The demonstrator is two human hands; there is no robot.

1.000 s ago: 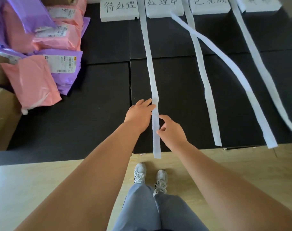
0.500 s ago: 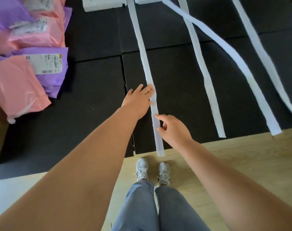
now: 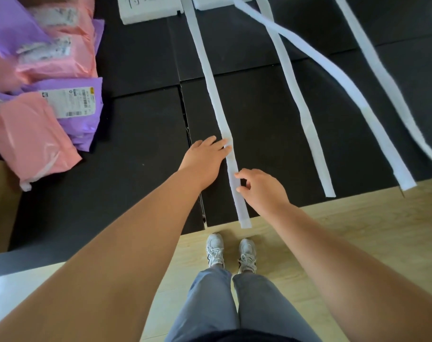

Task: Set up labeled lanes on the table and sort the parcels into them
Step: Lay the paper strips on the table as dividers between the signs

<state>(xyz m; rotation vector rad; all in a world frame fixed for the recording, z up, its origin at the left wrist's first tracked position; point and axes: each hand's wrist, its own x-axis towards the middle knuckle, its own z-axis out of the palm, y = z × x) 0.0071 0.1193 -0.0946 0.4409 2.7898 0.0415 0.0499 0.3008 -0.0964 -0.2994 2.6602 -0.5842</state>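
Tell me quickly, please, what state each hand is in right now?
Left hand: open, straight fingers pressing the leftmost white strip.
Right hand: curled, thumb and index on that strip; a pinch cannot be told.

White strips [image 3: 210,77] run front to back across the black table [image 3: 141,134], one crossing another. Pink and purple parcels [image 3: 37,134] are heaped at its left, with white label blocks [image 3: 148,11] along the far edge.

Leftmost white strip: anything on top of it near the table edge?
Left hand rests straight fingers on the strip; right hand touches its right edge with index and thumb. Strip beneath those fingers is hidden; pinching or pressing, cannot tell.
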